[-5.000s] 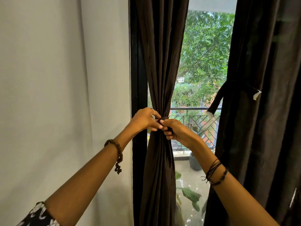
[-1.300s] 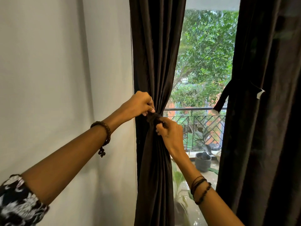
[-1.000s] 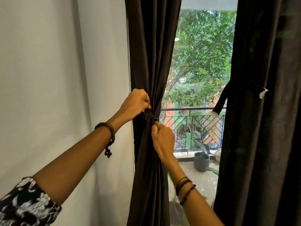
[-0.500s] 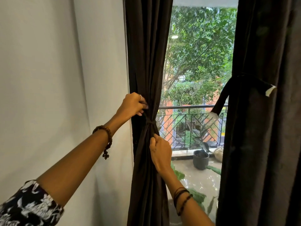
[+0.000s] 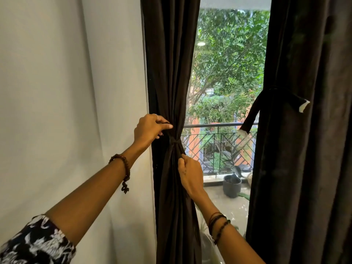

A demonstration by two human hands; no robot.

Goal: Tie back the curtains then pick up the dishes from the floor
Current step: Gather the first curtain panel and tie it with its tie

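Cinching left curtain (image 5: 171, 77): tie band (image 5: 174, 142) wrapped at its waist, left hand (image 5: 149, 128) pinching folds above, right hand (image 5: 189, 173) gripping fabric below. Right curtain (image 5: 304, 130) already tied. Dishes out of view, pickup pending.

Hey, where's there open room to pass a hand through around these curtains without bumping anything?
Widest gap: between the left curtain and the right curtain, above the loose tie strap. The bare wall left of the left curtain is also free. Crowded at the knot, where the left hand and right hand grip the fabric.
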